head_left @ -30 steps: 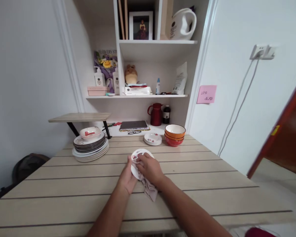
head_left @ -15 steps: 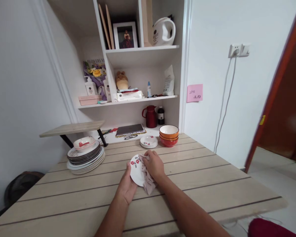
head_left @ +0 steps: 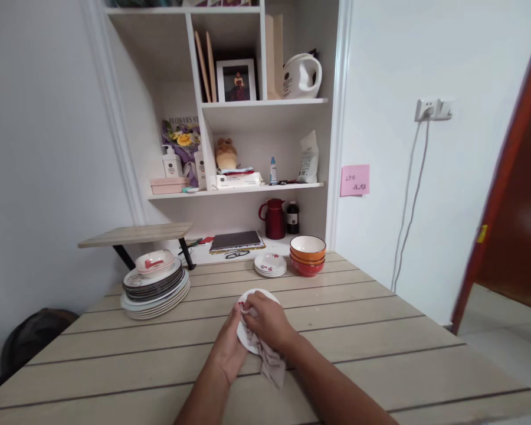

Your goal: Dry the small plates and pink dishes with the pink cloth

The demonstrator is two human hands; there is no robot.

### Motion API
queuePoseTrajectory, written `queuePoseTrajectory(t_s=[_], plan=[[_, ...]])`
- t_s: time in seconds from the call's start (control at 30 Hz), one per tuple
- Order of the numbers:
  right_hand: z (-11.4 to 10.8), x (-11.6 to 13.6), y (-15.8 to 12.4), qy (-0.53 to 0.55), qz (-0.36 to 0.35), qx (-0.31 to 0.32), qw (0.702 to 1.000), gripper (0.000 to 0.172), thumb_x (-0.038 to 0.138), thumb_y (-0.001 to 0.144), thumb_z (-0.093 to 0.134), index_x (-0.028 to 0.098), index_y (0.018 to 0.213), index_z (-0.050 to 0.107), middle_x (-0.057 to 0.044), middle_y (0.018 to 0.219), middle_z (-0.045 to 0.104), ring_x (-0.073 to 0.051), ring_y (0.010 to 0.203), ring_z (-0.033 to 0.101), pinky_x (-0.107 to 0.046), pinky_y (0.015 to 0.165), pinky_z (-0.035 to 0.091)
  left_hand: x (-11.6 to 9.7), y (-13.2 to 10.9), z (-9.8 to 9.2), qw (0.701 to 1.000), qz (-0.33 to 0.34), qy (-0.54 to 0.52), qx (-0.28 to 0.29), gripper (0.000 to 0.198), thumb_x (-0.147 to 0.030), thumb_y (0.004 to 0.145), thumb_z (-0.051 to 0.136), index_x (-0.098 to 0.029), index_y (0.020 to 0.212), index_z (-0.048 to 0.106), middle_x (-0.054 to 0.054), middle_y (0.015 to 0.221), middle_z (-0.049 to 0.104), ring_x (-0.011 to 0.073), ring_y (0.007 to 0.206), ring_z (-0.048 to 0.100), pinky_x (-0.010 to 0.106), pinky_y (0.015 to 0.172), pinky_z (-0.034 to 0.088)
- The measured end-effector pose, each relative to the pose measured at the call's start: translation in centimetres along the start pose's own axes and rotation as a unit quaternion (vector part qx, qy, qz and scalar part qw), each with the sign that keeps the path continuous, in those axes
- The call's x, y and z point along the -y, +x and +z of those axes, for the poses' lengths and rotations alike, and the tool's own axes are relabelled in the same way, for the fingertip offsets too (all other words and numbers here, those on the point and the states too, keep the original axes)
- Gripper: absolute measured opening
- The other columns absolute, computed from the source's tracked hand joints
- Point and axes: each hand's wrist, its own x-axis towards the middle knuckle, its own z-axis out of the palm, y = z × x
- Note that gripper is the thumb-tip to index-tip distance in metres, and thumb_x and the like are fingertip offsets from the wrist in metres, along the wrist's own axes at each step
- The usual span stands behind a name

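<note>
While cloth (head_left: 272, 364) covers saucer (head_left: 260, 293), bowls (head_left: 307, 255) nest.

A home dining corner: wooden table (head_left: 380, 330), stacked plates (head_left: 154, 289), shelves (head_left: 265, 103) holding a framed photo (head_left: 236, 79).

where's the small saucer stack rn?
Head view: the saucer stack sits far centre on the table, just left of the stacked orange bowls.

Your left hand (head_left: 229, 349) and right hand (head_left: 269, 321) are bare. Both forearms are uncovered too, bare from wrist down to the frame's bottom edge.
</note>
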Motion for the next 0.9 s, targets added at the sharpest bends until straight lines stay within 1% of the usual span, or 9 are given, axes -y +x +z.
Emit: queuePoseTrajectory(t_s=[0.13,0.23,0.3,0.37,0.5,0.6,0.7,0.8,0.9], plan=[[-0.6,-0.3,-0.3,0.017,-0.073,0.072,0.995,0.014,0.017,0.075,0.062,0.023,0.088,0.065,-0.001,0.097,0.065,-0.017,0.091,0.058,-0.025,0.08,0.04,-0.2,0.4,-0.7,0.999,0.029,-0.013,-0.024,0.038,-0.037,0.086,0.063,-0.01,0.113,0.065,0.015,0.107,0.073,0.0254,0.101,0.068,0.037,0.096,0.049],[-1.2,-0.7,-0.4,0.035,-0.096,0.115,0.988,0.014,0.017,0.074,0.065,0.024,0.086,0.068,0.0,0.094,0.065,-0.016,0.088,0.059,-0.024,0.079,0.041,-0.4,0.2,-0.6,1.0,0.003,0.005,-0.02,0.04,-0.042,0.089,0.058,-0.009,0.11,0.066,0.015,0.102,0.073,0.0265,0.102,0.068,0.039,0.095,0.05],[-1.4,-0.9,-0.4,0.056,-0.102,0.128,0.985,0.013,0.02,0.074,0.068,0.025,0.086,0.069,0.001,0.093,0.065,-0.016,0.087,0.059,-0.023,0.079,0.041,-0.5,0.0,-0.3,1.0,-0.017,0.02,-0.007,0.043,-0.045,0.089,0.057,-0.009,0.109,0.067,0.015,0.102,0.073,0.0275,0.104,0.067,0.04,0.095,0.05],[-1.4,-0.9,-0.2,0.066,-0.082,0.104,0.989,0.015,0.022,0.074,0.07,0.026,0.088,0.07,0.001,0.095,0.065,-0.016,0.09,0.06,-0.023,0.079,0.042,-0.4,-0.2,0.0,0.999,-0.021,0.025,0.004,0.042,-0.044,0.088,0.058,-0.01,0.111,0.066,0.015,0.105,0.073,0.0274,0.105,0.067,0.04,0.096,0.049],[-0.8,-0.9,0.4,0.044,0.022,0.003,0.999,0.017,0.023,0.078,0.067,0.027,0.094,0.07,0.0,0.097,0.063,-0.016,0.09,0.06,-0.024,0.078,0.041,-0.1,-0.2,0.4,1.0,-0.003,0.031,0.005,0.038,-0.037,0.088,0.06,-0.012,0.116,0.065,0.014,0.112,0.071,0.0253,0.107,0.066,0.038,0.099,0.048],[-0.8,-1.5,0.8,0.028,0.075,-0.049,0.996,0.013,0.026,0.081,0.063,0.026,0.094,0.068,0.0,0.094,0.061,-0.015,0.085,0.059,-0.024,0.075,0.04,0.1,-0.2,0.3,0.999,0.012,0.047,-0.001,0.036,-0.028,0.086,0.064,-0.012,0.119,0.063,0.014,0.113,0.072,0.024,0.106,0.067,0.037,0.101,0.047],[-1.4,-2.7,1.0,0.004,0.117,-0.101,0.988,0.016,0.027,0.083,0.062,0.026,0.098,0.064,-0.001,0.099,0.06,-0.016,0.085,0.058,-0.025,0.073,0.039,0.2,-0.1,0.2,0.998,0.03,0.045,-0.017,0.042,-0.021,0.084,0.066,-0.011,0.125,0.059,0.015,0.113,0.072,0.0239,0.103,0.068,0.037,0.102,0.047],[-2.2,-3.6,0.8,-0.02,0.131,-0.096,0.986,0.013,0.026,0.082,0.061,0.024,0.096,0.061,-0.001,0.1,0.06,-0.015,0.083,0.056,-0.025,0.07,0.036,0.0,0.0,0.0,0.998,0.044,0.013,-0.034,0.049,-0.02,0.085,0.065,-0.012,0.132,0.053,0.016,0.113,0.072,0.0246,0.101,0.069,0.039,0.101,0.048],[-2.5,-3.5,0.5,-0.04,0.114,-0.032,0.992,0.01,0.026,0.08,0.063,0.023,0.089,0.06,0.001,0.093,0.059,-0.014,0.076,0.054,-0.024,0.066,0.033,-0.4,0.1,-0.1,0.996,0.064,-0.018,-0.053,0.05,-0.02,0.087,0.062,-0.014,0.136,0.05,0.015,0.115,0.071,0.0255,0.103,0.069,0.041,0.1,0.049]])
